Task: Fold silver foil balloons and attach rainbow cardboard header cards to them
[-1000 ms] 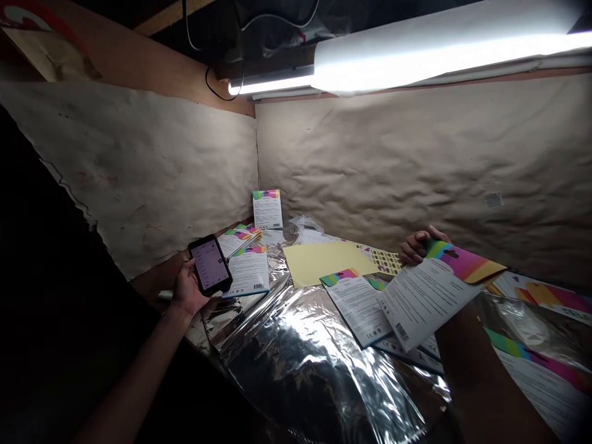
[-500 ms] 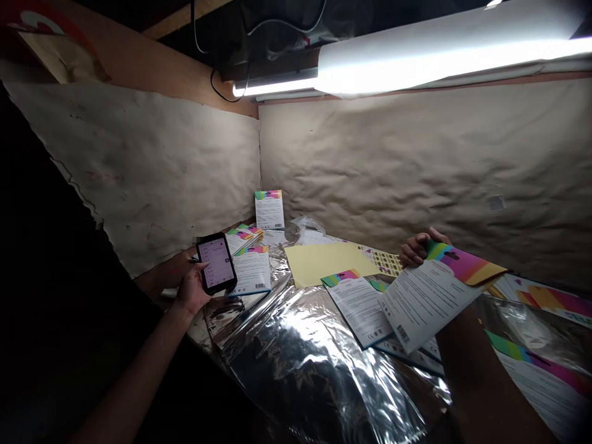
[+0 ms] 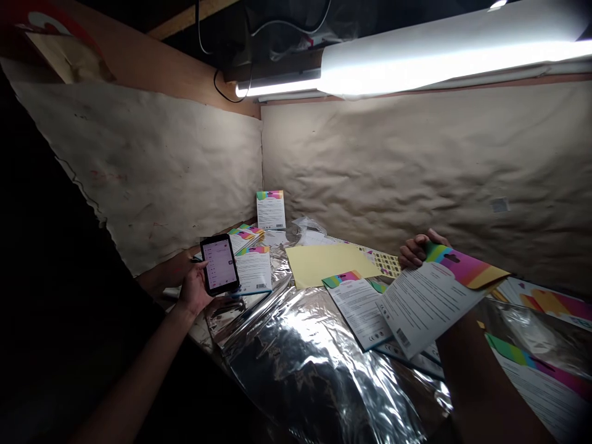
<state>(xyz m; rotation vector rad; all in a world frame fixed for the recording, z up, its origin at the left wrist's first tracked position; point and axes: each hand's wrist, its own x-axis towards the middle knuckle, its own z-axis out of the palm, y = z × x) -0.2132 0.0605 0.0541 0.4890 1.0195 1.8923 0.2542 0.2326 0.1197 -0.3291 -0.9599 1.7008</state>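
My left hand (image 3: 194, 291) is closed round a dark-cased smartphone (image 3: 219, 265), its lit screen towards me and the thumb on its left edge. My right hand (image 3: 415, 248) grips a white cardboard packet (image 3: 430, 302) by the rainbow-coloured top flap with a hanging hole; its printed back and barcode face me. The packet is tilted and held above more packets. One of these, a printed packet (image 3: 358, 311), lies just left of it. Close behind the phone lies another packet (image 3: 252, 272). Part of my right hand is hidden behind the packet.
Crinkled silver film (image 3: 314, 351) covers the table, with a yellow sheet (image 3: 330, 265) on it. One packet (image 3: 271, 211) stands upright in the corner. Other packets (image 3: 536, 376) lie at right. Another person's forearm (image 3: 164, 271) reaches in at left. A tube lamp (image 3: 393, 77) hangs above.
The view has shifted slightly. The phone appears a little further right and lower. My right hand holds the packet almost as before.
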